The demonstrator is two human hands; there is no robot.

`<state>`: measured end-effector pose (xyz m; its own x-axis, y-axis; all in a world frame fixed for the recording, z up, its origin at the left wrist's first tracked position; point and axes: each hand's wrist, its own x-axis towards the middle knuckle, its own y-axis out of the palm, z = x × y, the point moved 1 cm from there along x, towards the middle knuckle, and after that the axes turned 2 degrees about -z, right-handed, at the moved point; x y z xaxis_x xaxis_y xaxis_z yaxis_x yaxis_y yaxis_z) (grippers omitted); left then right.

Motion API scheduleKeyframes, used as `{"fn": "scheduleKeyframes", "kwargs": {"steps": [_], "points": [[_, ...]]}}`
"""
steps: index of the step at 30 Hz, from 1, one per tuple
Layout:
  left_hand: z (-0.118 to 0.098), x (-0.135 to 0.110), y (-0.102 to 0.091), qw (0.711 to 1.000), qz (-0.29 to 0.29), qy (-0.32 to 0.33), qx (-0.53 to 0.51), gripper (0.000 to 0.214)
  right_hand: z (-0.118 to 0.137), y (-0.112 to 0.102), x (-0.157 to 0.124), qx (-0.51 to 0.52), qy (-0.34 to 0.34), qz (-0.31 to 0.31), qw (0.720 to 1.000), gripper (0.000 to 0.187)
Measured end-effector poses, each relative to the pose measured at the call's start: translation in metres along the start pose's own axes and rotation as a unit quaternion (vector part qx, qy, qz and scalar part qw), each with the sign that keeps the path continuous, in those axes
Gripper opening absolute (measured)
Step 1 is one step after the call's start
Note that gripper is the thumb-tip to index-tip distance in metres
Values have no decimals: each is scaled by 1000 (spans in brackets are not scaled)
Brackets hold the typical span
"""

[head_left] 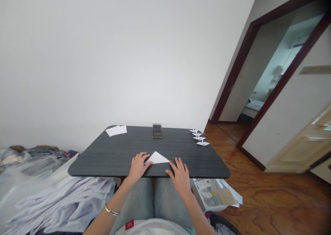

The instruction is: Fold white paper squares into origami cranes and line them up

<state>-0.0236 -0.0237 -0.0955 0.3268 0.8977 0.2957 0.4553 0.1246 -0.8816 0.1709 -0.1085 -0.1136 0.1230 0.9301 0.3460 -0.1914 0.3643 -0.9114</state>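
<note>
A white paper folded into a triangle (157, 158) lies near the front edge of a dark grey table (108, 155). My left hand (138, 166) rests on the triangle's left corner with its fingers curled over the paper's edge. My right hand (179, 174) lies flat on the table just right of the triangle, fingers spread, its thumb near the right corner. A silver bracelet (111, 211) is on my left wrist.
A phone (157, 130) stands at the table's back edge. A sheet of white paper (116, 130) lies at the back left, several small folded paper figures (199, 137) at the back right. White cloth (59, 200) is piled left; a box of items (212, 193) sits on the floor right.
</note>
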Motion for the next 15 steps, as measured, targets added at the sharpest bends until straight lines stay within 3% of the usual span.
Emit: {"fn": "scheduleKeyframes", "kwargs": {"steps": [12, 15], "points": [[5, 7, 13, 1000, 4, 5, -18, 35, -1, 4, 3, 20, 18, -20, 999, 46], [6, 7, 13, 1000, 5, 15, -16, 33, 0, 5, 7, 41, 25, -18, 999, 39]]}}
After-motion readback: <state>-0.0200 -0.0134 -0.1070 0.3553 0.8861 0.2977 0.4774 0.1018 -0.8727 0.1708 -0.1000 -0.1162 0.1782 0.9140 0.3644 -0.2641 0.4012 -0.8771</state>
